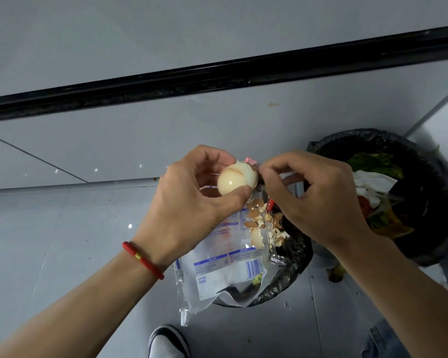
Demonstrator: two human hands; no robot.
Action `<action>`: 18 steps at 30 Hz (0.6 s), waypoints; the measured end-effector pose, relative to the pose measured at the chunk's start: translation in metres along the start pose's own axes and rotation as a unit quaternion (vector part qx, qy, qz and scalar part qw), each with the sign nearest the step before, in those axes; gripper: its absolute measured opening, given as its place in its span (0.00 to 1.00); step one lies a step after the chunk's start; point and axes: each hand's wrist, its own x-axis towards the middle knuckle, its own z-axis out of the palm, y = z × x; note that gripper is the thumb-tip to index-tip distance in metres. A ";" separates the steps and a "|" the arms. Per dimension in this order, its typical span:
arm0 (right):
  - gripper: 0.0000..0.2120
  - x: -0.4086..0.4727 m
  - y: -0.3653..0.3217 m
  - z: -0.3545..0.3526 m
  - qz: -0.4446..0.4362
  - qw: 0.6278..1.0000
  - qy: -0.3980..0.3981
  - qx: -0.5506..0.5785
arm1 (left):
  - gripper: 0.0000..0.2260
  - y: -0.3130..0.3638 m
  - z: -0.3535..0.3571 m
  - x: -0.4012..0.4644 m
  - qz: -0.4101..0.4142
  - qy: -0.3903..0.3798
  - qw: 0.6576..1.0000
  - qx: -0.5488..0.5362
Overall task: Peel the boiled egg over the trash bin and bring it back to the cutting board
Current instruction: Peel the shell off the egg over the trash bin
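Observation:
My left hand (192,200) grips the boiled egg (237,179) between thumb and fingers; most of the egg shows smooth, pale and bare. My right hand (313,200) pinches at the egg's right end, where a bit of brown shell still clings. Both hands hover over a trash bin (292,264) lined with a black bag. Broken eggshell pieces (261,223) lie on a clear plastic package (225,262) on top of that bin. The cutting board is out of view.
A second black-lined bin (424,192) at the right holds vegetable scraps and white paper. Grey floor tiles (62,228) surround the bins, with a black strip (217,73) along the wall base. My shoe (167,342) shows at the bottom edge.

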 end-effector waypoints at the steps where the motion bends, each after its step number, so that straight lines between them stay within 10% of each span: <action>1: 0.06 0.000 -0.002 -0.001 -0.008 1.000 0.002 0.005 | 0.15 0.000 0.000 -0.001 0.002 0.009 1.000 0.017; 18: 0.05 -0.001 -0.007 0.001 -0.071 0.997 -0.036 -0.025 | 0.14 0.004 0.000 -0.006 0.026 0.022 0.993 0.116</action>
